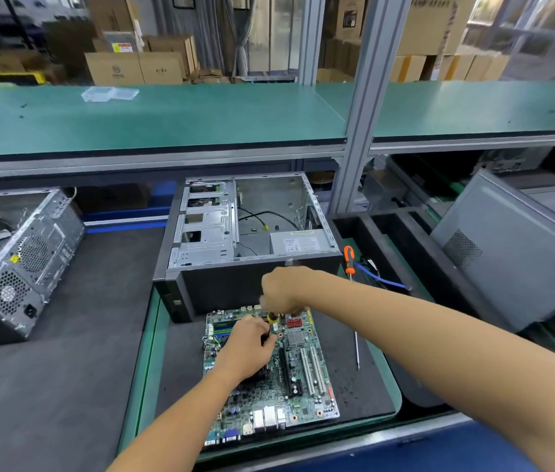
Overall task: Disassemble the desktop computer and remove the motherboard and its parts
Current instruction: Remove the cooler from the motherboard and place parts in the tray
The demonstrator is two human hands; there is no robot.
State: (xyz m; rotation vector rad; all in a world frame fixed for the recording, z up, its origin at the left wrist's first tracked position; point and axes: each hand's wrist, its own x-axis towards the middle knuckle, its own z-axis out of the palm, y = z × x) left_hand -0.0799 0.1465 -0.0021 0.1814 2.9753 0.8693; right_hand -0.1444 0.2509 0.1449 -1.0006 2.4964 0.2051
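A green motherboard point(303, 386) lies flat on a dark mat in front of the opened desktop case point(245, 240). My left hand point(249, 345) rests on the board's middle, fingers curled on a small dark part there. My right hand point(283, 291) is curled above the board's far edge around a tool with a yellow-black tip point(272, 317) that points down at the board. The case lies on its side with its drive cage, loose cables and power supply point(298, 241) showing.
An orange-handled screwdriver point(352, 301) lies right of the board on the green tray point(148, 352). Another open case point(17, 260) sits on the left, a grey case point(514, 253) on the right. A green shelf point(167, 117) runs overhead behind.
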